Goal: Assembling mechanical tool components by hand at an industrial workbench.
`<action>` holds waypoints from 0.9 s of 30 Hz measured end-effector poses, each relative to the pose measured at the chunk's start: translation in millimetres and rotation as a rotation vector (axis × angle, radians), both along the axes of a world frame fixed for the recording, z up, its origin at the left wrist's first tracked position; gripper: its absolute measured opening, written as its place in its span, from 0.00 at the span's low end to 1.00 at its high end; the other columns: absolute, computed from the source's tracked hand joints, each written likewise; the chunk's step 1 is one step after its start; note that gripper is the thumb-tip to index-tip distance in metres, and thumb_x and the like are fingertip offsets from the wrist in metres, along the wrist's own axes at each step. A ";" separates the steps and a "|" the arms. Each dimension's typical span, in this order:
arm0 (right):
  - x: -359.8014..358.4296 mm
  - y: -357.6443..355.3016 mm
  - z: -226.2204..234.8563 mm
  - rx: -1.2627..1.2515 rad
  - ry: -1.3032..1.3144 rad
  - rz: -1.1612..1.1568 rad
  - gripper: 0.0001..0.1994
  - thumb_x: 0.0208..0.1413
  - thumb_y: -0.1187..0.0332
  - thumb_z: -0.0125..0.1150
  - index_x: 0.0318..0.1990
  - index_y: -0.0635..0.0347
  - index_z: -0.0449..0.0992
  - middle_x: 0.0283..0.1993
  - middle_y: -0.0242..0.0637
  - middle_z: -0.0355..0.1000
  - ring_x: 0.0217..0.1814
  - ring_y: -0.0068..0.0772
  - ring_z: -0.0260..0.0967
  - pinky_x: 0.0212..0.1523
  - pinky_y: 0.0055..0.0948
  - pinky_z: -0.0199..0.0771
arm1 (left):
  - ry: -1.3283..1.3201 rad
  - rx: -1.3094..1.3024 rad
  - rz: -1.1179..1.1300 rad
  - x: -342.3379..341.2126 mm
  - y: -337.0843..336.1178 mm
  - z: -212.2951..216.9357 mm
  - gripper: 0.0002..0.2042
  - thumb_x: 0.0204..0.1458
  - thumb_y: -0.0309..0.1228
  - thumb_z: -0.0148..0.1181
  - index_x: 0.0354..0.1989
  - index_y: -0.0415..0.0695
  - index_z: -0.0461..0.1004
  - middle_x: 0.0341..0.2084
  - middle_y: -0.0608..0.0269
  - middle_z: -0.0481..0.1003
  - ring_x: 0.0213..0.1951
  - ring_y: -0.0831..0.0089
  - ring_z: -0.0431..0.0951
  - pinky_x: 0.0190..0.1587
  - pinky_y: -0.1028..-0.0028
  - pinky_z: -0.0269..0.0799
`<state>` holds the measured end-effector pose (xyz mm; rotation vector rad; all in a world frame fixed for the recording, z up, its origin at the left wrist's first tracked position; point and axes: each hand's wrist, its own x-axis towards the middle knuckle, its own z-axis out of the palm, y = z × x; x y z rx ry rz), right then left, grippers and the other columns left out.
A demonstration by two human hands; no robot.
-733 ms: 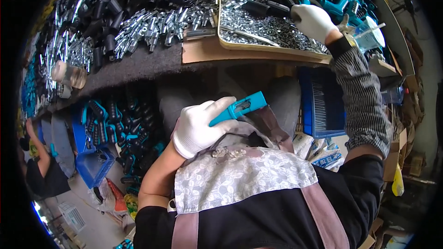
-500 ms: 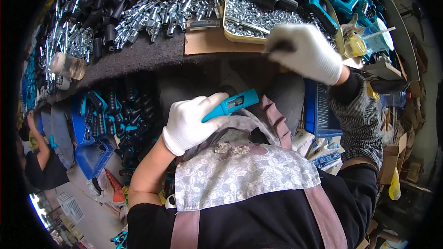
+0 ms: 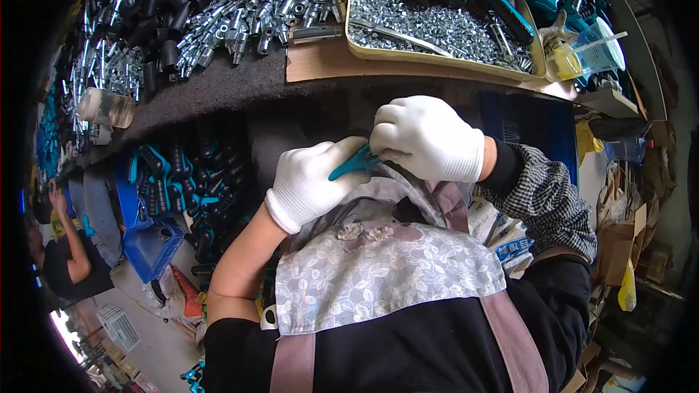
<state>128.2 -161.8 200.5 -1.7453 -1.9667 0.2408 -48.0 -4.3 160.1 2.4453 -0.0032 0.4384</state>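
My left hand (image 3: 306, 180), in a white knit glove, is wrapped round a teal plastic tool handle (image 3: 352, 164) above my lap. Over the far right end of that handle, my right hand (image 3: 428, 138), gloved the same way, has its fingers closed and bent down. Whatever those fingers hold, if anything, is hidden beneath them. Both hands are close together, just in front of the bench edge, and cover most of the handle.
A cream tray (image 3: 437, 63) of small metal parts stands on the bench above my hands. Metal fittings (image 3: 240, 25) lie heaped to its left. Blue bins (image 3: 156, 255) and black-and-teal handles (image 3: 164, 185) sit below left. A plastic cup (image 3: 598, 47) stands at right. Another person (image 3: 69, 247) works far left.
My right hand has come down and left from the tray's front edge to the handle's end. My left hand has kept its grip, and the handle is now mostly covered.
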 end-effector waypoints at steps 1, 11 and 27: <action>-3.1 1.5 1.2 -0.012 -0.044 0.007 0.08 0.44 0.67 0.68 0.31 0.56 0.77 0.33 0.37 0.72 0.38 0.43 0.74 0.38 0.39 0.76 | 0.014 0.003 0.006 -0.2 -0.8 2.1 0.19 0.44 0.39 0.71 0.46 0.50 0.80 0.24 0.59 0.78 0.25 0.58 0.81 0.28 0.65 0.77; -9.7 9.9 18.2 -0.627 0.065 -0.162 0.12 0.47 0.63 0.66 0.37 0.60 0.80 0.36 0.47 0.76 0.39 0.52 0.77 0.43 0.42 0.78 | 0.041 0.073 -0.052 -0.7 -9.5 -2.7 0.19 0.42 0.40 0.71 0.44 0.49 0.79 0.22 0.59 0.77 0.24 0.59 0.80 0.28 0.64 0.76; -3.3 -12.3 -14.3 -0.679 0.686 -0.258 0.21 0.52 0.58 0.70 0.43 0.70 0.80 0.29 0.50 0.77 0.31 0.35 0.74 0.36 0.36 0.73 | 0.057 0.093 -0.154 4.0 -8.2 14.1 0.21 0.45 0.40 0.69 0.49 0.50 0.77 0.26 0.60 0.77 0.25 0.60 0.80 0.29 0.65 0.76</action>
